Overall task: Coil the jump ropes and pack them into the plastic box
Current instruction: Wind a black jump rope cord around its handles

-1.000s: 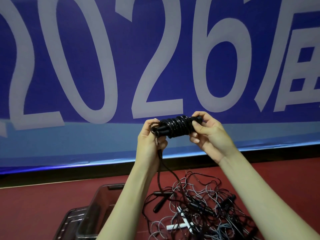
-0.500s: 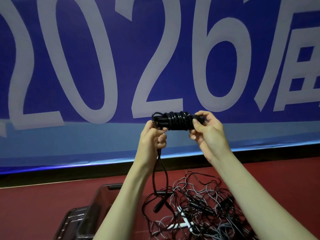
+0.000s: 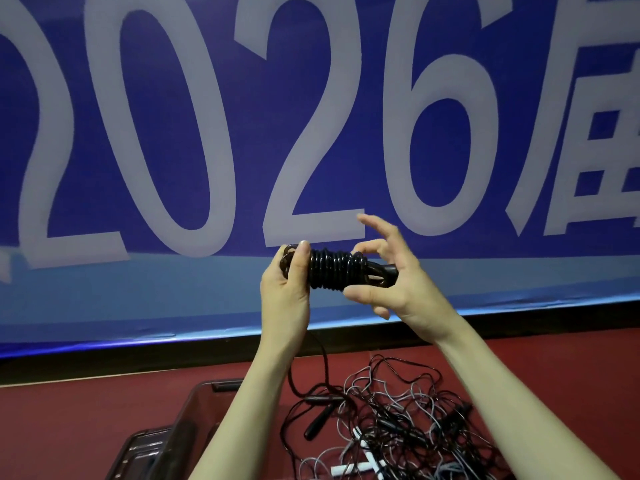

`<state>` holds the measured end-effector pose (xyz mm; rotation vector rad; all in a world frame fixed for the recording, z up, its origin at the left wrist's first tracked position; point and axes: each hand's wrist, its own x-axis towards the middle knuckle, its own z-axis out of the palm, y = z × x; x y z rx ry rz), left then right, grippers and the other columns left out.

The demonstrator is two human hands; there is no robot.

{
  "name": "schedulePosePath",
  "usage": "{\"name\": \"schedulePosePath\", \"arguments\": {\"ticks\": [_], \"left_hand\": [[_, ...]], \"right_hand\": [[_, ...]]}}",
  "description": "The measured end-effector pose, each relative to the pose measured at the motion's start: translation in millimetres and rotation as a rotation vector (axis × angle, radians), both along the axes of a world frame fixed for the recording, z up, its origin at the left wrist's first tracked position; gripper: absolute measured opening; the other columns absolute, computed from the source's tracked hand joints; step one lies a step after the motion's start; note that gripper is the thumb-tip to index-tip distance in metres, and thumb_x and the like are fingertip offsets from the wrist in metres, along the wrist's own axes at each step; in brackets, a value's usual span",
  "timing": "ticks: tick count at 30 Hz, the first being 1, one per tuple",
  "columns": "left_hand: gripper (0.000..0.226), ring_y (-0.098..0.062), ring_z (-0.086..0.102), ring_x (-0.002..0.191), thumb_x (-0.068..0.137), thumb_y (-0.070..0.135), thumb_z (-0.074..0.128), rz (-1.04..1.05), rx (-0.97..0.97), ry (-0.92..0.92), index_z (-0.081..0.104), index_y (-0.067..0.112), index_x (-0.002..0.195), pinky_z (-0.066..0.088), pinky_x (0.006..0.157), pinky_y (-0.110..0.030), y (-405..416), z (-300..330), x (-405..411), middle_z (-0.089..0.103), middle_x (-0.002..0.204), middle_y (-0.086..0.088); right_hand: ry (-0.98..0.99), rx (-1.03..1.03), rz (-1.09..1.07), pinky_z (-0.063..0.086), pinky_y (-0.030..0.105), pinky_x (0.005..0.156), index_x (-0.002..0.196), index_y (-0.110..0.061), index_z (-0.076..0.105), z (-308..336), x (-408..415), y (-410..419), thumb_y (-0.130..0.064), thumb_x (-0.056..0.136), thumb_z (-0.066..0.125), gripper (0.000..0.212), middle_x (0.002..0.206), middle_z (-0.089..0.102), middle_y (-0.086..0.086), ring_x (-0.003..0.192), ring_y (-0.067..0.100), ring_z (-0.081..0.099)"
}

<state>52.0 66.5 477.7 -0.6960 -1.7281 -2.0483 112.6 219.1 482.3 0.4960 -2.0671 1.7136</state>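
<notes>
I hold a black jump rope (image 3: 329,271), wound into a tight horizontal bundle, up in front of the banner. My left hand (image 3: 287,285) grips the bundle's left end, thumb up across the coils. My right hand (image 3: 394,275) pinches the right end between thumb below and curled index finger above, with the other fingers spread upward. A loose black tail (image 3: 323,355) hangs from the bundle down to a handle (image 3: 317,422) on the floor. The clear plastic box (image 3: 194,407) stands at lower left, partly hidden by my left forearm.
A tangled pile of black, grey and white jump ropes (image 3: 408,431) lies on the red floor under my right arm. A dark lid or tray (image 3: 138,452) lies left of the box. A large blue banner (image 3: 173,133) fills the background.
My right hand's outer fingers have spread open from the bundle's end. My left thumb now lies across the coils. The bundle has stayed at about the same height.
</notes>
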Motion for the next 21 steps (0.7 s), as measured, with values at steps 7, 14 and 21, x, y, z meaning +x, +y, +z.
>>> {"name": "schedulePosePath", "arguments": {"ticks": [7,14,21], "left_hand": [[0.045,-0.01,0.04,0.058,0.101,0.034,0.044,0.109,-0.127,0.004,0.048,0.007,0.066,0.033,0.056,-0.023,2.8,-8.5,1.5,0.047,0.061,0.0],[0.057,-0.015,0.04,0.057,0.102,0.04,0.039,0.143,-0.251,-0.001,0.051,-0.008,0.072,0.035,0.058,-0.031,-3.2,-8.3,-7.0,0.047,0.06,-0.011],[0.049,-0.011,0.03,0.049,0.102,0.035,0.039,0.172,-0.331,-0.018,0.036,0.011,0.059,0.026,0.047,-0.023,-3.1,-8.9,-5.4,0.037,0.052,-0.002]], "right_hand": [[0.046,-0.056,-0.056,0.054,0.025,0.074,0.107,-0.012,0.07,-10.0,-5.4,-6.8,-0.002,0.075,0.078,0.035,0.097,0.069,0.009,0.08,0.017,0.068],[0.049,-0.122,-0.063,0.052,0.028,0.05,0.097,-0.001,0.063,-10.0,-11.0,-10.8,0.004,0.074,0.075,0.026,0.078,0.064,0.004,0.058,0.012,0.061],[0.113,-0.256,-0.215,0.04,0.021,0.043,0.067,-0.006,0.049,-19.2,-15.3,-18.6,-0.008,0.06,0.056,0.01,0.051,0.053,-0.007,0.047,0.007,0.051]]}}
